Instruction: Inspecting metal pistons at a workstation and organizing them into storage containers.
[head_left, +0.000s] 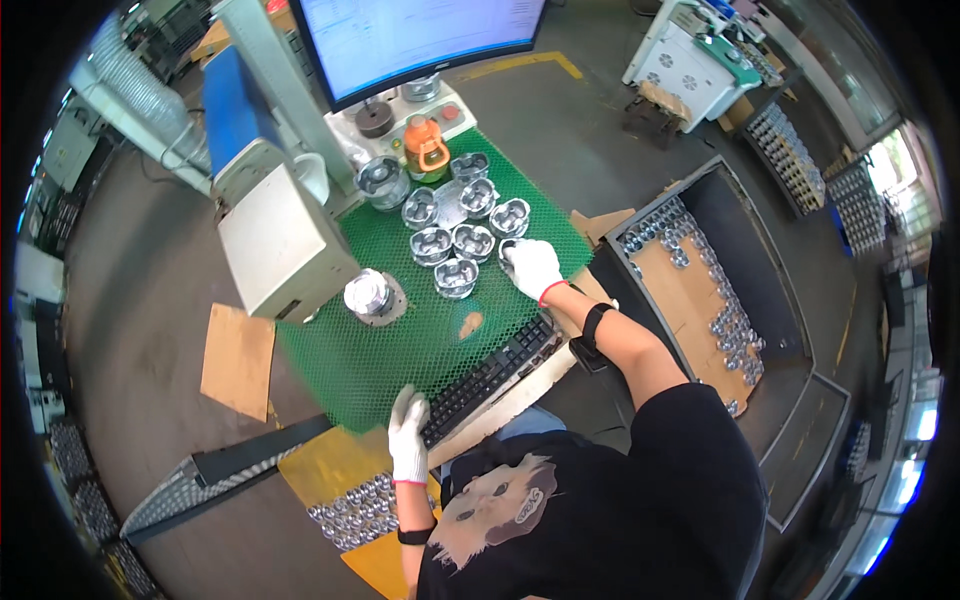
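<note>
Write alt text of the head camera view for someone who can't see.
A white-gloved right hand touches a round metal part near similar parts on a green mat; the gloved left hand is beside a black keyboard.

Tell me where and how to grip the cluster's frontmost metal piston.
Probably pinch that piston across its round outer wall, coming from the keyboard side: it stands hollow end up on the green mat, with neighbouring pistons close on its far side and bare mat on its near side.

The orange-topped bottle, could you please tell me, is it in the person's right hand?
No, the orange-topped bottle stands apart, while the right hand is at a shiny metal part.
</note>
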